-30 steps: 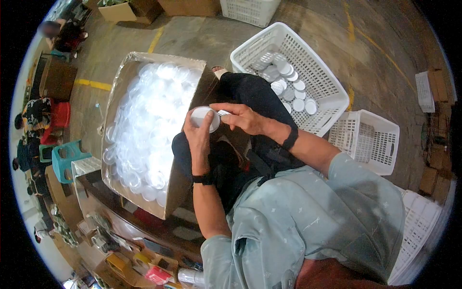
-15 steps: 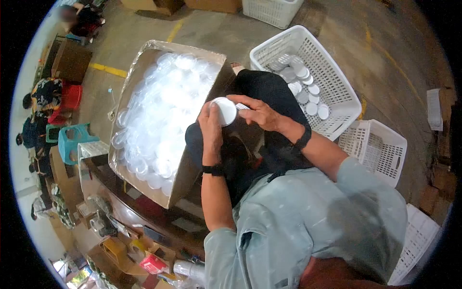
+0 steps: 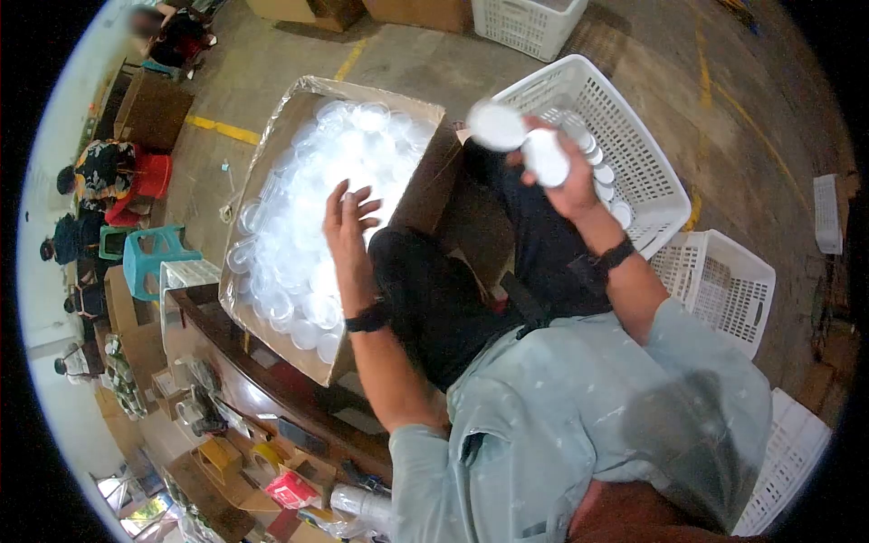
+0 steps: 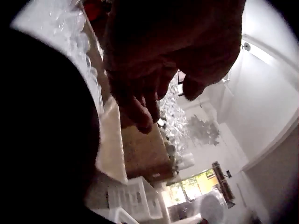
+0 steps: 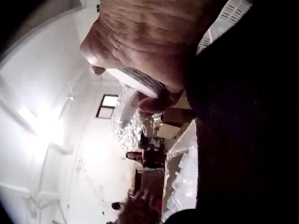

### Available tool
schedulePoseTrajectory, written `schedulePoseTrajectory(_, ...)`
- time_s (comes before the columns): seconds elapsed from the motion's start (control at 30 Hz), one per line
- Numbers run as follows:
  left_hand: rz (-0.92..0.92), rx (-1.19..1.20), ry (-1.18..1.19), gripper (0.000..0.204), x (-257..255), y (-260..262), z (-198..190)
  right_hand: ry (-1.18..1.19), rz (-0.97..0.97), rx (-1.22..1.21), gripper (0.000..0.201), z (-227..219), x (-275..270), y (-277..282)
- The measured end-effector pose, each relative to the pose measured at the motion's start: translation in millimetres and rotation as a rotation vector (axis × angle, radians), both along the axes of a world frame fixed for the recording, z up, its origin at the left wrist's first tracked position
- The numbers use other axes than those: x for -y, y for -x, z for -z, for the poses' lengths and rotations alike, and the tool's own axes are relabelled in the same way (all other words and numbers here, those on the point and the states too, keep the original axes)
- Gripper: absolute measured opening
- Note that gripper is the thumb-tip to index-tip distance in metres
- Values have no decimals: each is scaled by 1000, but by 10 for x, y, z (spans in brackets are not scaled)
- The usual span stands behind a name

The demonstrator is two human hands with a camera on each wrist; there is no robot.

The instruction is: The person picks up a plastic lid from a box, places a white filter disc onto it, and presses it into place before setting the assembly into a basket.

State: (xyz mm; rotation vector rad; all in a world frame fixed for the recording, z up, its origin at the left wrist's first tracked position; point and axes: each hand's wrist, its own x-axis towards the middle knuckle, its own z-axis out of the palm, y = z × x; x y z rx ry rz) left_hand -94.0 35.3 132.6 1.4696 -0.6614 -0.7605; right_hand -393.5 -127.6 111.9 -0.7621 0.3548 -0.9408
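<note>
**Holding white lids over the basket while the other hand hangs above the clear ones**

Sitting between two containers, the person has each within one arm's reach. The cardboard box (image 3: 272, 208), at about ten o'clock from the lap, leans open toward the knees and is heaped with clear plastic lids (image 3: 308, 217); that tilt brings the pile within easy reach. The left hand (image 3: 348, 213) hovers above the pile with fingers spread and straight, its grip released and holding nothing; the left wrist view shows the same loose fingers (image 4: 140, 109) with the clear lids behind them.

The right hand (image 3: 561, 176) is raised at about one o'clock, over the near rim of the white plastic basket (image 3: 652, 163). Its grip is clenched round a white lid (image 3: 546, 156), the ribbed edge pressed between thumb and fingers in the right wrist view (image 5: 135, 81). A second white disc (image 3: 495, 125) shows just beside the fingertips, blurred; whether the hand touches it cannot be told.

More white lids (image 3: 602, 176) lie loose on the basket's floor, directly under the raised hand. Another, smaller white basket (image 3: 715, 281) stands at three o'clock, well apart from both hands.
</note>
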Motion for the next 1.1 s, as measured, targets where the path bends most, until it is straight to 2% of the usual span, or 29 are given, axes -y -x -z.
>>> schedulePoseTrajectory(0.07, -20, 249, -215, 43, -72, -349, 163, -249, 191, 32, 57, -60, 165, 194)
schedulePoseTrajectory(0.13, 92, 346, -381, 42, -147, -666, 535, -485, 239, -3, 55, -1, 289, 370)
schedulePoseTrajectory(0.2, 220, 595, -456, 45, -185, -867, 1002, -465, 215, -6, 55, -38, 229, 409)
schedulePoseTrajectory(0.23, 219, 649, -477, 49, -185, -934, 1272, -444, 186, -10, 54, -55, 200, 414)
schedulePoseTrajectory(0.37, 287, 1036, -685, 63, -4, -793, 1424, -320, 129, -20, 54, -83, 107, 184)
schedulePoseTrajectory(0.47, 330, 1060, -815, 61, 147, -627, 1290, -240, 56, -46, 56, -60, 80, -67)
schedulePoseTrajectory(0.63, 305, 1161, -720, 52, 158, -628, 1278, -194, -112, -77, 59, -25, -85, -395)
schedulePoseTrajectory(0.7, 301, 1083, -528, 42, 98, -668, 1270, -228, -152, -102, 61, 4, -162, -483)
schedulePoseTrajectory(0.73, 311, 1085, -520, 42, 76, -643, 1202, -251, -184, -94, 61, 50, -191, -506)
schedulePoseTrajectory(0.8, 286, 840, -506, 34, 12, -585, 1054, -324, -252, -57, 61, 118, -232, -536)
schedulePoseTrajectory(0.83, 349, 817, -499, 30, -18, -605, 1030, -343, -272, -37, 60, 163, -245, -542)
schedulePoseTrajectory(0.87, 368, 636, -422, 23, -57, -608, 1048, -338, -299, -45, 63, 258, -229, -534)
schedulePoseTrajectory(0.93, 345, 264, -446, 16, -106, -544, 985, -349, -331, -37, 64, 301, -228, -528)
schedulePoseTrajectory(0.97, 363, 269, -436, 16, -141, -530, 978, -350, -332, -37, 64, 298, -233, -515)
schedulePoseTrajectory(1.03, 361, 39, -399, 18, -216, -529, 969, -342, -334, -76, 64, 226, -258, -503)
schedulePoseTrajectory(1.1, 376, -13, -384, 17, -261, -489, 971, -333, -336, -68, 64, 227, -265, -506)
